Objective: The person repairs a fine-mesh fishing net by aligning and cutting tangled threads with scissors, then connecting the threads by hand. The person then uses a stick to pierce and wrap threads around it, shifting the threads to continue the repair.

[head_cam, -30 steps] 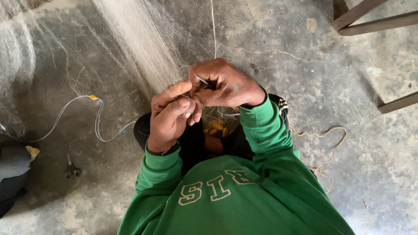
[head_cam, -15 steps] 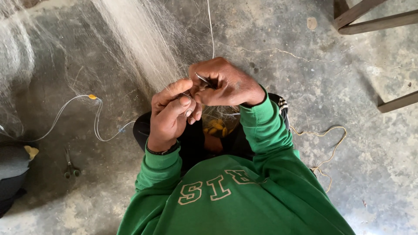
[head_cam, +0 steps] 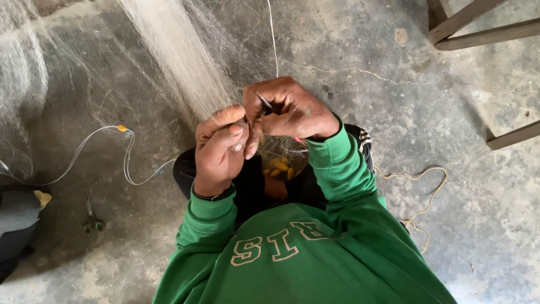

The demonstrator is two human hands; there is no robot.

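Both hands [head_cam: 256, 135] pinch fine net [head_cam: 180, 67], right gripping needle [head_cam: 264, 102]

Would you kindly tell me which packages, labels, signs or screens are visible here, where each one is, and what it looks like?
No packages, signs or screens in view.
Lettering: across the green sweatshirt, bottom centre; blocky green letters outlined in cream, seen upside down.
Yellow tag: small, on a clear line over the floor at left, beside the net; too small to tell whether it is a label.
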